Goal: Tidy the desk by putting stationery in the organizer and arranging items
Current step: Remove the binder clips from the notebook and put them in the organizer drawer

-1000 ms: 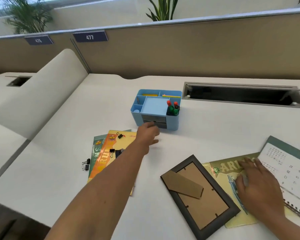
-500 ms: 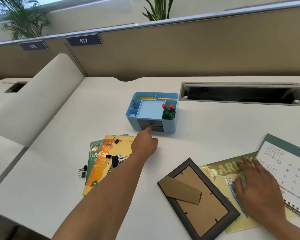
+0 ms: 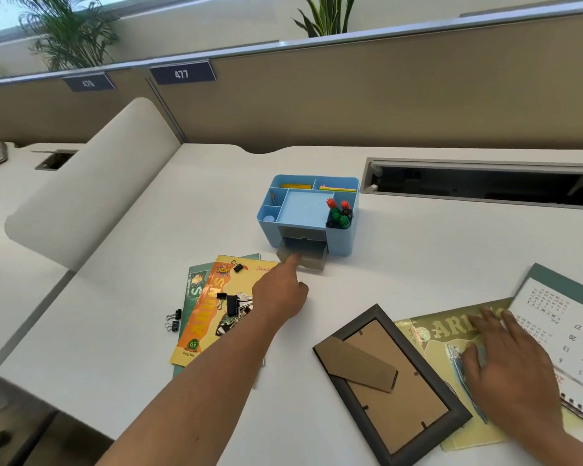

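Note:
A light blue desk organizer (image 3: pixel 341 242) stands mid-desk, with red and green markers (image 3: pixel 339 213) in its right compartment and sticky notes at the back. Its grey drawer (image 3: pixel 305 253) is pulled out at the front. My left hand (image 3: pixel 280 297) has its index finger on the drawer's front rim, the other fingers curled. Black binder clips (image 3: pixel 230 303) lie on a yellow-orange book (image 3: pixel 209 307), one more (image 3: pixel 237 266) near its top, two (image 3: pixel 173 320) on the desk beside it. My right hand (image 3: pixel 509 364) rests flat on a thin blue item over a yellow-green book (image 3: pixel 448 329).
A dark picture frame (image 3: pixel 391 381) lies face down between my hands. A desk calendar (image 3: pixel 569 331) sits at the right edge. An open cable slot (image 3: pixel 485 183) runs behind the organizer. A curved white divider (image 3: pixel 91 183) bounds the desk on the left, a tan partition at the back.
The organizer's drawer has slid out toward me with my left index finger on it. My left hand drew back slightly. The right hand stayed where it was.

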The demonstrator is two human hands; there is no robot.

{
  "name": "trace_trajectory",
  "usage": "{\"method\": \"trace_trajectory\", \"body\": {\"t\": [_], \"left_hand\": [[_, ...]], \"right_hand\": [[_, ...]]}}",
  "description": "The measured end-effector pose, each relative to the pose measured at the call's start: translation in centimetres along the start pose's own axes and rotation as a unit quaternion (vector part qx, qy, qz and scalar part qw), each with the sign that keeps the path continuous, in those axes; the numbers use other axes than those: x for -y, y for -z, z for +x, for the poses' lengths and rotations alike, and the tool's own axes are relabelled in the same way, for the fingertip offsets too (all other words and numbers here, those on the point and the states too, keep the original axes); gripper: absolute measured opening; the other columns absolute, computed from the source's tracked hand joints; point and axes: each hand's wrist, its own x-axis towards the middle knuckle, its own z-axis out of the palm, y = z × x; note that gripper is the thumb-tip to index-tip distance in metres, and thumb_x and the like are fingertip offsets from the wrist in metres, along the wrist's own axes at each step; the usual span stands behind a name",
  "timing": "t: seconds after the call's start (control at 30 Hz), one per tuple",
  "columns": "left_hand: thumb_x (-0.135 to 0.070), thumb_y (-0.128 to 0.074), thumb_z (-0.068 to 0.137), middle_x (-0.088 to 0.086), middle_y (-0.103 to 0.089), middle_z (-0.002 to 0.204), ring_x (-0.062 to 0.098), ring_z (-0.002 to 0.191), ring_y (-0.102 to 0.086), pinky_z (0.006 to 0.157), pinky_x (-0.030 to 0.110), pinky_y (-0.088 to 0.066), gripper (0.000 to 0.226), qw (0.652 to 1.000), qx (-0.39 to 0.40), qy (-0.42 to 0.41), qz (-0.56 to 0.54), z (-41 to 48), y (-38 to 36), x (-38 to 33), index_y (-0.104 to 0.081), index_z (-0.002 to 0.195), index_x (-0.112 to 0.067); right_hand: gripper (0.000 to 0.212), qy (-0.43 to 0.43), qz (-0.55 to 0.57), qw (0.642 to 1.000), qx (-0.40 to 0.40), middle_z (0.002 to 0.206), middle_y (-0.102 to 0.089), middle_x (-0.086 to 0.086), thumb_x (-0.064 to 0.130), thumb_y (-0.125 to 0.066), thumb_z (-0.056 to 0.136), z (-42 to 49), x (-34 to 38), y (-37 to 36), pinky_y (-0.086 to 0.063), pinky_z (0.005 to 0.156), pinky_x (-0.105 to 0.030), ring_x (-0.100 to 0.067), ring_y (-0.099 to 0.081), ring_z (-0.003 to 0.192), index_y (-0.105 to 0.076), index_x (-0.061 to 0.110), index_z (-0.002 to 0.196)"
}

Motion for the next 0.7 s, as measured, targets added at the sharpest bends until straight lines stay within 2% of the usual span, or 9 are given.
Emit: {"method": "trace_trajectory", "body": {"t": [0.3, 0.4, 0.53, 0.63, 0.7], "left_hand": [[-0.027, -0.052, 0.088, 0.001, -0.065, 0.1, 0.026, 0.09, -0.061, 0.066, 0.033, -0.046, 0.049, 1.0, 0.019, 0.001, 0.008, -1.4, 0.3, 0.4, -0.038, 0.135, -0.031], [-0.029, -0.053, 0.088, 0.002, -0.065, 0.104, 0.027, 0.094, -0.061, 0.068, 0.034, -0.047, 0.052, 0.999, 0.031, 0.005, 0.008, -1.8, 0.4, 0.5, -0.036, 0.137, -0.03], [-0.034, -0.053, 0.09, 0.0, -0.063, 0.121, 0.026, 0.107, -0.061, 0.079, 0.037, -0.049, 0.054, 0.999, 0.033, -0.002, -0.011, -3.2, 1.2, 0.6, -0.036, 0.141, -0.027], [-0.039, -0.052, 0.092, -0.006, -0.063, 0.121, 0.02, 0.111, -0.059, 0.084, 0.035, -0.047, 0.048, 0.999, 0.018, -0.017, -0.048, -5.7, 1.5, 1.2, -0.042, 0.138, -0.029], [-0.041, -0.051, 0.093, -0.01, -0.063, 0.12, 0.016, 0.109, -0.059, 0.085, 0.032, -0.047, 0.045, 0.997, 0.004, -0.019, -0.078, -8.0, 1.3, 2.1, -0.047, 0.137, -0.03]], "right_hand": [[0.055, -0.01, 0.005, 1.0, 0.008, 0.142, -0.056, -0.011, 0.035, -0.037, 0.086, -0.3, 0.5, 0.7, -0.032, 0.11, -0.048, -0.031, -0.038, 0.14, -0.061, 0.009, 0.129], [0.056, -0.02, 0.014, 1.0, 0.002, 0.141, -0.056, -0.011, 0.035, -0.037, 0.086, -0.4, 0.5, 0.9, -0.033, 0.11, -0.048, -0.031, -0.039, 0.14, -0.061, 0.009, 0.129], [0.058, -0.03, 0.008, 0.999, 0.014, 0.139, -0.058, -0.013, 0.036, -0.035, 0.083, -0.5, 1.0, 1.4, -0.038, 0.107, -0.051, -0.034, -0.042, 0.137, -0.062, 0.008, 0.126], [0.064, -0.04, 0.015, 0.998, 0.038, 0.138, -0.057, -0.016, 0.039, -0.032, 0.081, -0.6, 0.2, 1.2, -0.038, 0.108, -0.054, -0.037, -0.042, 0.136, -0.061, 0.005, 0.127], [0.073, -0.012, 0.006, 0.999, 0.051, 0.139, -0.055, -0.023, 0.043, -0.028, 0.082, -0.3, -0.5, 0.7, -0.035, 0.109, -0.057, -0.041, -0.044, 0.134, -0.057, -0.002, 0.131]]}}
